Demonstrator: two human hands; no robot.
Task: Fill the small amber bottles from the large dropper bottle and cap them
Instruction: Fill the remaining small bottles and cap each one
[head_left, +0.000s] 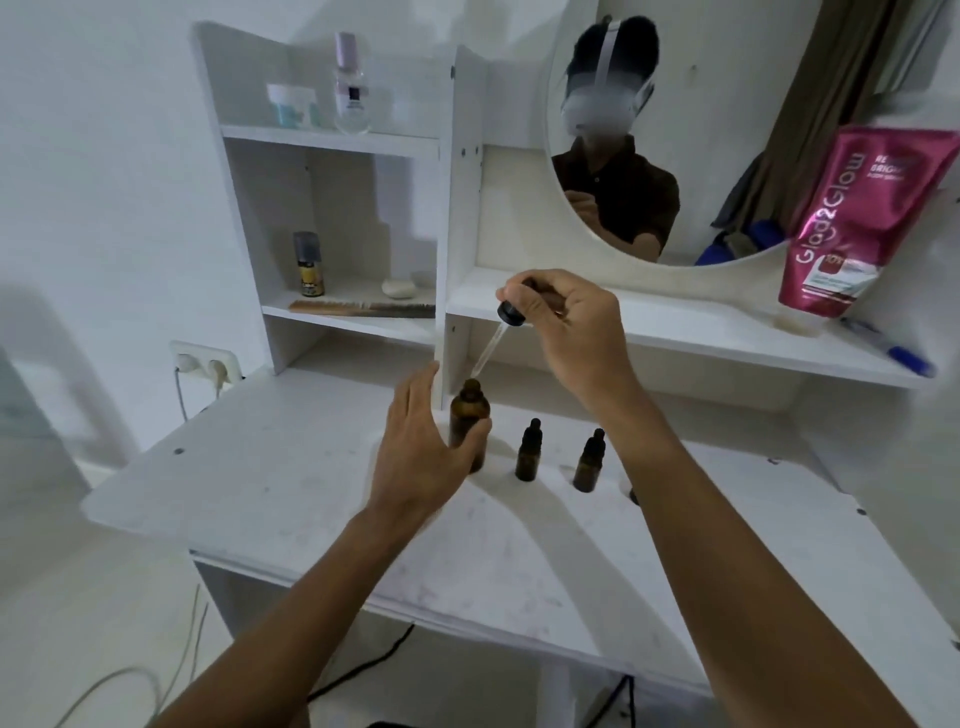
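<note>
The large amber bottle (468, 415) stands uncapped on the white vanity top (291, 467). My left hand (421, 447) wraps loosely around its left side, thumb on the front. My right hand (566, 332) pinches the black-capped dropper (498, 332) above it, tilted, with the glass tip just over the bottle's mouth. Two small amber bottles (529, 451) (591, 461) with black dropper caps stand upright to the right of the large one. A dark object peeks out beside my right forearm (632, 494).
A shelf unit rises behind the bottles, holding a comb (363, 308), a spray can (309, 265), jars and a clear bottle (352, 88). A round mirror (675, 130), a pink pouch (852, 223) and a blue pen (904, 356) sit at right. A wall socket (205, 364) is at left.
</note>
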